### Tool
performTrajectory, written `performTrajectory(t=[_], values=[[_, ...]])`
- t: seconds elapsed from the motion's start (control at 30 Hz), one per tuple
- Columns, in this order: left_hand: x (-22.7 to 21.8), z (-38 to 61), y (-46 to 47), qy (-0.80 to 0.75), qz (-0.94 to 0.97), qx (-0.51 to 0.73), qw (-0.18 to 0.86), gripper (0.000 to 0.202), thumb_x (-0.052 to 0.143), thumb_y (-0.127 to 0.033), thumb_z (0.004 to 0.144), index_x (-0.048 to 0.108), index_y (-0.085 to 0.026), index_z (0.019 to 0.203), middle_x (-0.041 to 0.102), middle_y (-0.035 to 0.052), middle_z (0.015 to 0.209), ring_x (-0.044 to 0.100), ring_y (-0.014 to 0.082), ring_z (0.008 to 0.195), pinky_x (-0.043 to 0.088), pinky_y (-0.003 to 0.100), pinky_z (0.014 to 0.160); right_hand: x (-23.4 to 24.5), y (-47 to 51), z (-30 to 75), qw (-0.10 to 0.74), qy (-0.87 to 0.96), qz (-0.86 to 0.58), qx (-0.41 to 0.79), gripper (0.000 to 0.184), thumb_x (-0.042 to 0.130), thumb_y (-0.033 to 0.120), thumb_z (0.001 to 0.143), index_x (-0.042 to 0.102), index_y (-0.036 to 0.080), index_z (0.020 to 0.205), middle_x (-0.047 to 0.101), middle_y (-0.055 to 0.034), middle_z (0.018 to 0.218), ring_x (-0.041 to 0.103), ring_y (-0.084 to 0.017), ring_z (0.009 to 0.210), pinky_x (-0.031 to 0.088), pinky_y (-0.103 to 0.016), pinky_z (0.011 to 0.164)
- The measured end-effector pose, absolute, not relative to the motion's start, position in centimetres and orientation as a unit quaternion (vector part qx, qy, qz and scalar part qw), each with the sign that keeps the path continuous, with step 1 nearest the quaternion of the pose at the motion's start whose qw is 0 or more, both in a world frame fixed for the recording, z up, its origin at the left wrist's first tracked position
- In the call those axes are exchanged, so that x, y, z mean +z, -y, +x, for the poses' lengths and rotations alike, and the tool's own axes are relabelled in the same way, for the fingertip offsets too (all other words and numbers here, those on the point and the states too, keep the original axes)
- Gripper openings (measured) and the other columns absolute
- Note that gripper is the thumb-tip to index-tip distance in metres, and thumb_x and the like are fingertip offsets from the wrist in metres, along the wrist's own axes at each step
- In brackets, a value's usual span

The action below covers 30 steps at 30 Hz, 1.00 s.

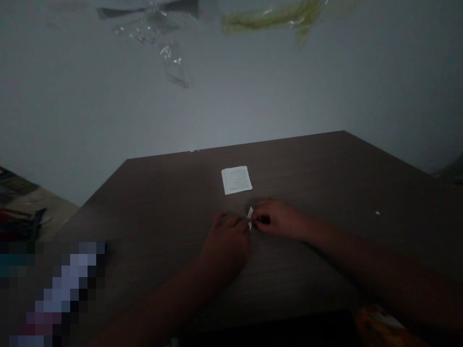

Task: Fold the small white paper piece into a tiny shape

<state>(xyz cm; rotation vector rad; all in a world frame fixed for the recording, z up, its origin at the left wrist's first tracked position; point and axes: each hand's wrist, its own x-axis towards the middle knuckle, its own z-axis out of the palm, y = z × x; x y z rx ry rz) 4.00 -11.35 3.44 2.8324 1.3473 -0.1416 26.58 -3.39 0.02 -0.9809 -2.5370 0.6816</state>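
Observation:
Both hands meet over the dark wooden table [173, 202]. Between them is a small white strip, seemingly paper [250, 212], partly covered by fingers. My right hand [277, 218] comes in from the right and pinches the strip between thumb and fingertips. From the lower left, my left hand [229, 243] reaches it with bent fingers, its fingertips closed at the strip's near side. Just beyond the hands lies a stack of square white sheets [237, 180] with faint print on top. Dim light hides the finer details of the strip.
A tiny white scrap [377, 212] lies on the table to the right. Another small white bit [194, 151] sits at the back edge. Behind the table stands a pale wall [253, 96] with clear plastic [175, 62] and yellow tape [271, 19]. The lower left is pixelated.

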Motion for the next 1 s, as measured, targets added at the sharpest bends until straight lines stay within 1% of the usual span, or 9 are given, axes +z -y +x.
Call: performTrajectory(t=[0.1,0.17,0.27,0.37,0.47,0.57,0.73,0.83,1.0], values=[[3.7,4.1,11.4,-0.429,0.902,-0.047,0.014,0.037,0.067,-0.018,0.113,0.085,-0.018,0.145,0.079,0.0165,0.161,0.071,0.0401,0.150,0.047,0.065,0.134,-0.4,3.7,25.9,0.165,0.878,-0.388,0.226,0.013,0.078,0.012,0.100,0.086,0.022,0.097,0.080,-0.0043,0.092,0.070,-0.021,0.088,0.048,-0.034,0.085],[3.7,4.1,11.4,-0.428,0.903,-0.035,0.020,0.036,0.069,-0.019,0.111,0.085,-0.019,0.143,0.080,0.0167,0.159,0.072,0.0400,0.148,0.047,0.063,0.133,-0.6,3.6,25.7,0.163,0.869,-0.415,0.213,0.014,0.077,0.014,0.103,0.084,0.021,0.093,0.078,-0.0043,0.089,0.068,-0.021,0.086,0.045,-0.034,0.084],[3.6,3.8,11.1,-0.423,0.905,-0.020,0.032,0.034,0.069,-0.018,0.108,0.087,-0.020,0.137,0.081,0.0161,0.154,0.075,0.0399,0.142,0.048,0.062,0.132,-0.8,3.5,25.7,0.166,0.857,-0.450,0.187,0.019,0.073,0.020,0.109,0.084,0.020,0.093,0.078,-0.0062,0.089,0.067,-0.022,0.087,0.044,-0.035,0.083],[3.6,3.3,10.5,-0.412,0.909,-0.009,0.060,0.033,0.071,-0.014,0.105,0.085,-0.019,0.134,0.083,0.0150,0.147,0.076,0.0394,0.138,0.050,0.064,0.128,-0.7,3.5,25.8,0.168,0.857,-0.457,0.172,0.020,0.073,0.022,0.111,0.084,0.021,0.094,0.079,-0.0074,0.090,0.068,-0.024,0.090,0.045,-0.036,0.084],[3.4,2.8,9.7,-0.387,0.917,0.019,0.096,0.033,0.072,-0.012,0.105,0.084,-0.022,0.134,0.085,0.0110,0.143,0.076,0.0359,0.137,0.053,0.060,0.123,-0.4,3.6,26.0,0.164,0.865,-0.439,0.179,0.015,0.076,0.020,0.107,0.085,0.021,0.095,0.080,-0.0073,0.093,0.069,-0.024,0.091,0.046,-0.036,0.087],[3.2,2.5,9.0,-0.392,0.911,0.048,0.121,0.029,0.071,-0.011,0.109,0.087,-0.026,0.127,0.086,0.0066,0.136,0.077,0.0324,0.133,0.052,0.055,0.119,0.0,3.5,26.2,0.154,0.865,-0.432,0.203,0.008,0.081,0.017,0.101,0.086,0.022,0.098,0.080,-0.0053,0.092,0.070,-0.023,0.088,0.046,-0.035,0.085],[2.8,2.8,8.5,-0.420,0.893,0.068,0.145,0.021,0.074,-0.016,0.112,0.090,-0.027,0.119,0.087,0.0043,0.129,0.078,0.0302,0.129,0.050,0.049,0.115,0.7,3.7,26.3,0.144,0.864,-0.432,0.214,0.011,0.085,0.018,0.097,0.088,0.023,0.107,0.080,-0.0053,0.095,0.071,-0.024,0.090,0.046,-0.035,0.084],[2.5,2.9,8.4,-0.425,0.891,0.071,0.144,0.020,0.074,-0.018,0.112,0.091,-0.029,0.116,0.088,0.0036,0.127,0.078,0.0297,0.127,0.050,0.048,0.115,1.1,3.9,26.3,0.129,0.869,-0.431,0.206,0.014,0.086,0.019,0.096,0.088,0.022,0.110,0.080,-0.0054,0.095,0.069,-0.023,0.087,0.045,-0.034,0.082],[2.5,3.0,8.3,-0.430,0.889,0.066,0.142,0.021,0.075,-0.019,0.113,0.091,-0.030,0.118,0.088,0.0027,0.128,0.078,0.0291,0.130,0.050,0.048,0.116,1.4,3.9,26.5,0.128,0.875,-0.416,0.214,0.019,0.089,0.020,0.092,0.087,0.020,0.111,0.080,-0.0053,0.098,0.069,-0.023,0.089,0.045,-0.034,0.082]])
